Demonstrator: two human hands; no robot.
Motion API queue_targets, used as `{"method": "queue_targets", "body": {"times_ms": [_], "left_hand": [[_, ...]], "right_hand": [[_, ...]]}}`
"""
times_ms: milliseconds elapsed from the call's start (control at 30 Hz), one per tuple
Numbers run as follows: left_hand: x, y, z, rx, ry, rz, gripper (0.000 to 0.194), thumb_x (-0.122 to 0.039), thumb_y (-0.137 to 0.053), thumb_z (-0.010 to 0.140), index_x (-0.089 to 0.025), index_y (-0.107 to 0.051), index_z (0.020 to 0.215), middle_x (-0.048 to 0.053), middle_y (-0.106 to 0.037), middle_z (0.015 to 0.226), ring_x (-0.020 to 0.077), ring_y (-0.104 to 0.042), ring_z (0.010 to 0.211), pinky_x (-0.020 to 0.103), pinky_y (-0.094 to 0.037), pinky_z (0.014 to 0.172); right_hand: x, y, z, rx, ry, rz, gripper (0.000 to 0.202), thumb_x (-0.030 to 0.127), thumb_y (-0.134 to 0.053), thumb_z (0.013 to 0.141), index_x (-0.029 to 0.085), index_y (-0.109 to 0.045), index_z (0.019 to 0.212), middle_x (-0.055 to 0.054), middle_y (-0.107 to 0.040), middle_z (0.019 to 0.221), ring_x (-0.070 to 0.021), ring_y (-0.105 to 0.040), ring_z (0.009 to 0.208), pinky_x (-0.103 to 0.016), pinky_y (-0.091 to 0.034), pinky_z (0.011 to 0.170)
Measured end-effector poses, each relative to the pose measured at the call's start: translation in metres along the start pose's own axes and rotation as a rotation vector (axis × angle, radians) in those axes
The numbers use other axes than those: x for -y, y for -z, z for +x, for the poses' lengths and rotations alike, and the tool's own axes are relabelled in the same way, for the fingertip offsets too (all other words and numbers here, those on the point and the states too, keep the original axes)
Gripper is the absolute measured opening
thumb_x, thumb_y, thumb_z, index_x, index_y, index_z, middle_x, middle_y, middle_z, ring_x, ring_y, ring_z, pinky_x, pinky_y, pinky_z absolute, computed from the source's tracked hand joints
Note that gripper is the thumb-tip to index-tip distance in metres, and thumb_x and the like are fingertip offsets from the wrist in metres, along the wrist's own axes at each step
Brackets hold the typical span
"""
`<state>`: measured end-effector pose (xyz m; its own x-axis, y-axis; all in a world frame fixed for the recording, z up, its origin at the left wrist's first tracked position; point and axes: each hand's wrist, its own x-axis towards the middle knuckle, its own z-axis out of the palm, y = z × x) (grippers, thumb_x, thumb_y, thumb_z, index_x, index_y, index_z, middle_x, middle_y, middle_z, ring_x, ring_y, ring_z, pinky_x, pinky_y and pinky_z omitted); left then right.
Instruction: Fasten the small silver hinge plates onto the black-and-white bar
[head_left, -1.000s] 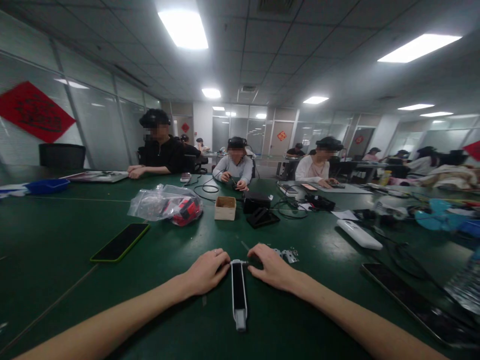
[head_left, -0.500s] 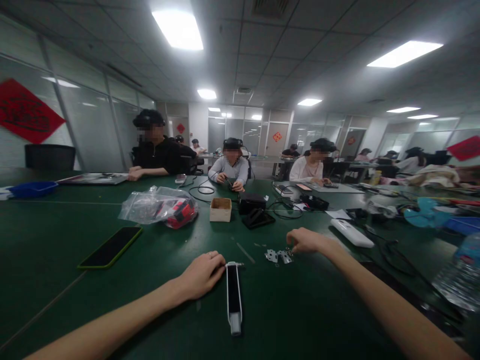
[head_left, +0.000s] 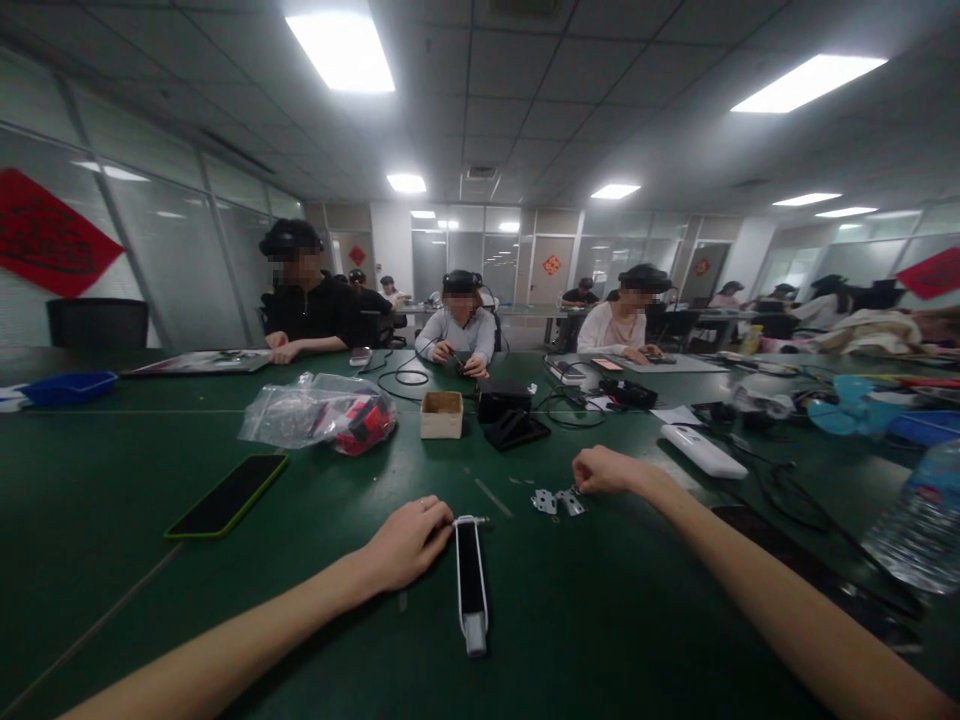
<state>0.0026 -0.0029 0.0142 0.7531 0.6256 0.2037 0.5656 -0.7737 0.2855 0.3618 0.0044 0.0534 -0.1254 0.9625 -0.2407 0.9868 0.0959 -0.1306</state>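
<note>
A narrow white-framed device [head_left: 472, 575] with a black inner strip and a grey block at its near end lies on the green table. My left hand [head_left: 411, 542] rests beside its far end, fingers curled and pressed together against the upper left corner. From the opposite side of that corner a thin metal pin [head_left: 481, 520] sticks out. Small silver metal plates [head_left: 556, 502] lie to the right of the device. Over their right edge is my right hand [head_left: 606, 471], its fingers bunched in a pinch; what is between the fingertips is hidden.
On the left lie a green-edged phone [head_left: 227, 496] and a plastic bag [head_left: 319, 413] with red and black contents. Ahead stand a small cardboard box [head_left: 441, 415] and a black box [head_left: 504, 399]. At right are a white device [head_left: 703, 451], cables and a water bottle [head_left: 919, 520]. Co-workers sit opposite.
My right hand's fingers have drawn together beside the metal plates. My left hand stays at the device. The view has shifted slightly, and the co-worker on the left has moved their hands.
</note>
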Motion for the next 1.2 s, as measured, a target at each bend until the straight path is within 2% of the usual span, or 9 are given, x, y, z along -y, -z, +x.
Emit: {"method": "queue_targets", "body": {"times_ms": [533, 767, 1200], "left_hand": [[-0.001, 0.000, 0.000, -0.004, 0.003, 0.015, 0.015, -0.024, -0.040, 0.092, -0.019, -0.054, 0.095, 0.005, -0.056, 0.093, 0.0173, -0.053, 0.083, 0.028, -0.043, 0.074], [-0.002, 0.001, 0.000, -0.012, -0.006, 0.001, 0.016, -0.025, -0.040, 0.092, -0.018, -0.054, 0.095, 0.004, -0.057, 0.093, 0.0171, -0.053, 0.081, 0.028, -0.043, 0.071], [-0.002, 0.000, 0.000, -0.028, -0.023, 0.024, 0.013, -0.024, -0.043, 0.091, -0.018, -0.054, 0.095, 0.004, -0.056, 0.090, 0.0165, -0.053, 0.078, 0.027, -0.042, 0.069]], "right_hand": [[0.002, -0.002, 0.001, -0.032, 0.024, 0.019, 0.020, 0.020, -0.062, 0.070, 0.019, -0.068, 0.089, -0.004, -0.068, 0.085, -0.0168, -0.062, 0.075, -0.021, -0.041, 0.059], [0.000, -0.006, 0.005, -0.011, 0.001, 0.029, 0.012, 0.016, -0.059, 0.070, 0.018, -0.068, 0.078, -0.004, -0.068, 0.078, -0.0155, -0.062, 0.071, -0.020, -0.040, 0.056], [0.006, -0.010, 0.005, -0.004, -0.059, 0.091, 0.011, 0.013, -0.057, 0.068, 0.015, -0.065, 0.075, -0.006, -0.067, 0.079, -0.0157, -0.062, 0.070, -0.021, -0.038, 0.053]]}}
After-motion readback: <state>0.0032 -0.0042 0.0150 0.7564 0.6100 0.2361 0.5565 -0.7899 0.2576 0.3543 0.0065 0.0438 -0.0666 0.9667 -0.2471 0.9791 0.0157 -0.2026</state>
